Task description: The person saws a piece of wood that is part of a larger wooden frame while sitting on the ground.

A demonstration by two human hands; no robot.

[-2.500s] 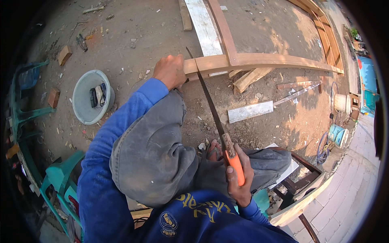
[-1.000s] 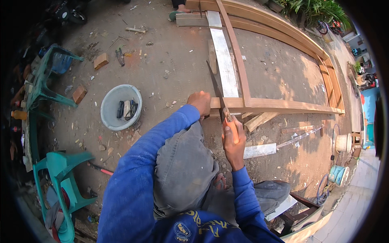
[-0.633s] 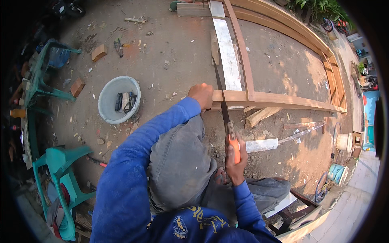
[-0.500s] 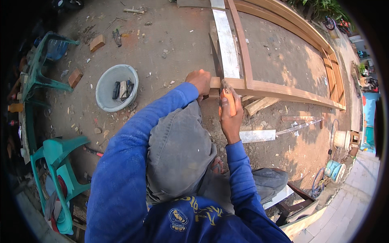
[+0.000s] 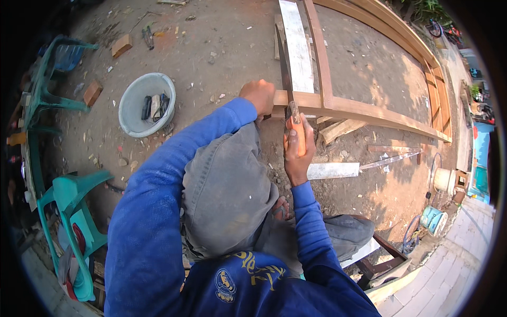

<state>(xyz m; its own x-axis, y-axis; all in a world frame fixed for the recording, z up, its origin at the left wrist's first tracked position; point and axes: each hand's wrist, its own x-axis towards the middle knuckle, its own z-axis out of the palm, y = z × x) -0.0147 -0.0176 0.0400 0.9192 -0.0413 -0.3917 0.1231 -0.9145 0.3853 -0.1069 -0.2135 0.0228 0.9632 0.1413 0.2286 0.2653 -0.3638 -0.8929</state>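
My right hand is closed round the orange handle of a hand saw. Its dark blade points away from me and lies across a wooden beam near the beam's left end. Just left of the blade, my left hand is closed on that end; its fingertips are hidden. My raised knee, in grey trousers, is right below the left hand. The beam belongs to a large wooden frame, with a thinner brown rail meeting it right of the saw.
A grey basin with dark tools inside stands on the dirt at left. Green plastic chairs line the left side. Under the frame lies a pale metal strip. A metal sheet and a paint bucket are at right.
The saw has come back a little toward me with my right hand, across the beam. My left hand keeps its hold on the beam's end. The whole view has shifted slightly.
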